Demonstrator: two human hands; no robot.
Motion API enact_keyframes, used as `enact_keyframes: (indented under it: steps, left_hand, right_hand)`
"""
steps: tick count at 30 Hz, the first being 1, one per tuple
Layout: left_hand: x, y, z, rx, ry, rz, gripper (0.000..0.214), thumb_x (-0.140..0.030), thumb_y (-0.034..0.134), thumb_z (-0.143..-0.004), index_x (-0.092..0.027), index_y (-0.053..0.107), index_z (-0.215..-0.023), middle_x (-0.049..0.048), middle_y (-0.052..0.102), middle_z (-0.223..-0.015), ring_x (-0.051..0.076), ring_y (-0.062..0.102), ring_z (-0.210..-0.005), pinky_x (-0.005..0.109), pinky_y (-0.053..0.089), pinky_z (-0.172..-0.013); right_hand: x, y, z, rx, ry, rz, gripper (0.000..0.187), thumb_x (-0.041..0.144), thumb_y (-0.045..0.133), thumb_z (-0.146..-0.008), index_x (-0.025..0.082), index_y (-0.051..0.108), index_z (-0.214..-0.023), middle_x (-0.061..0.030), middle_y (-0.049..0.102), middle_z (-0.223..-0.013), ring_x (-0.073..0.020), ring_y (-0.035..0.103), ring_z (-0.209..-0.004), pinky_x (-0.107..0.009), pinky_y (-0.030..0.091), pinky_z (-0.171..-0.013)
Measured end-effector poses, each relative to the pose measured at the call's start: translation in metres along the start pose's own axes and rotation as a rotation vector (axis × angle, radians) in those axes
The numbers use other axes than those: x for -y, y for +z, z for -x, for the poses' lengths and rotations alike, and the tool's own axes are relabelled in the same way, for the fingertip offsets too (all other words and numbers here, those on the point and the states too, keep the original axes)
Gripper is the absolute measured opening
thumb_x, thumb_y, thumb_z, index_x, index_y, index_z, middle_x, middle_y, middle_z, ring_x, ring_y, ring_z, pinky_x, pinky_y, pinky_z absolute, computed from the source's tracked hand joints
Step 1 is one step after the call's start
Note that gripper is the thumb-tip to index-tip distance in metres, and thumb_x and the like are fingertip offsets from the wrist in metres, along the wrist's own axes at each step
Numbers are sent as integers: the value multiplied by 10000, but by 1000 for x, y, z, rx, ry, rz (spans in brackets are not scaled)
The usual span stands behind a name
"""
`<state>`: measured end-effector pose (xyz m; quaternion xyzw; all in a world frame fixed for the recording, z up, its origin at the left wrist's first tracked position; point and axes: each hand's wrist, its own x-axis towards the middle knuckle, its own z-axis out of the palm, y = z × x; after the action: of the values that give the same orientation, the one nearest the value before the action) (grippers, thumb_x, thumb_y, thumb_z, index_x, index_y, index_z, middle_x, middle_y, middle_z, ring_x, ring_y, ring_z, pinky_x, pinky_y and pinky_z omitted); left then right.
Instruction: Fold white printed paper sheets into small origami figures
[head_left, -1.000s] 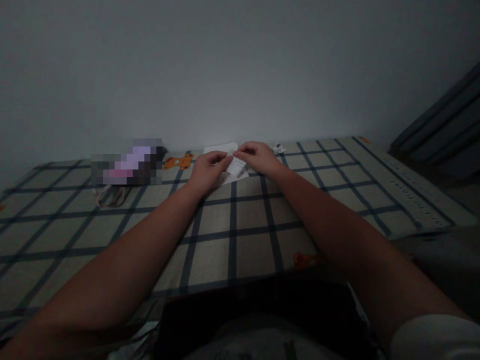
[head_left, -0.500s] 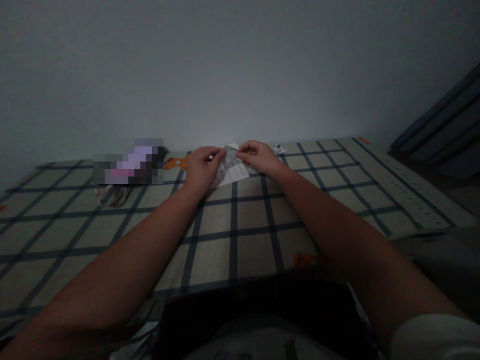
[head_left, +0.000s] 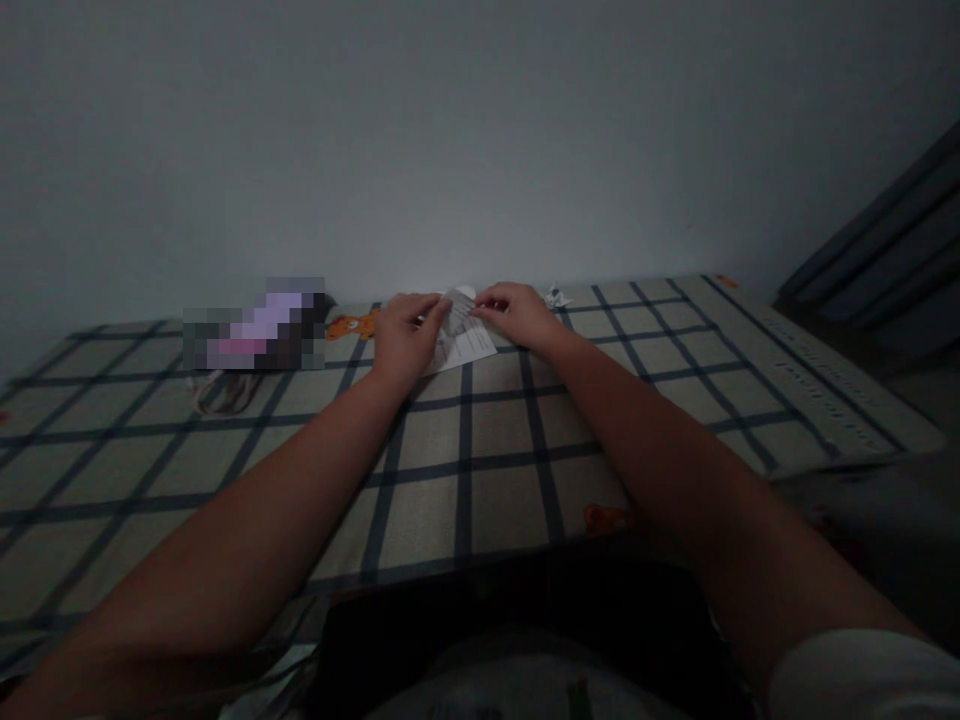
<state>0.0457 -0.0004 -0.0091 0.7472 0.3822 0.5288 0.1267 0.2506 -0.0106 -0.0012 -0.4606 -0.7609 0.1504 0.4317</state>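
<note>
A white printed sheet of paper (head_left: pixel 471 340) lies on the checked bedsheet (head_left: pixel 465 470) near the wall. My left hand (head_left: pixel 403 332) pinches its left edge with curled fingers. My right hand (head_left: pixel 516 310) pinches its upper right part, fingers closed on the paper. The top of the sheet is lifted and bent between both hands. The room is dim, so the print cannot be read.
A small crumpled white scrap (head_left: pixel 556 296) lies right of my right hand by the wall. An orange bear print (head_left: pixel 352 325) and a blurred-out patch (head_left: pixel 255 325) sit to the left, with a pale cord (head_left: pixel 221 392) below it. A dark curtain (head_left: pixel 892 250) hangs at the right.
The small folded piece held between my hands has been opened out into a wider sheet. Both hands have shifted slightly toward the wall and stayed on the paper.
</note>
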Motion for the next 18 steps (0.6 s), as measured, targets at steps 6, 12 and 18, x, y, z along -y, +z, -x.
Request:
enact_keyframes:
  steps: [6, 12, 18]
  left_hand:
    - [-1, -1, 0, 5, -78, 163, 269, -465, 664, -828, -225, 765, -895, 34, 741, -928, 181, 643, -845, 288, 480, -791]
    - [-4, 2, 1, 33, -209, 349, 318, -480, 691, -795, -194, 769, -911, 43, 755, -932, 193, 662, -861, 293, 509, -793]
    - [-1, 6, 1, 50, -324, 416, 268, -407, 733, -752, -186, 749, -903, 38, 746, -898, 176, 665, -826, 282, 522, -778]
  right_hand:
    - [8, 6, 3, -66, 88, -310, 285, 315, 707, -810, 197, 628, -1057, -34, 651, -943, -127, 602, -774, -265, 497, -712]
    - [15, 10, 3, -35, 166, -500, 220, 375, 681, -815, 177, 663, -911, -42, 675, -893, -134, 623, -784, -251, 530, -673]
    - [19, 5, 3, -83, 193, -386, 193, 345, 685, -799, 153, 671, -779, -22, 658, -730, -121, 578, -657, -265, 493, -651]
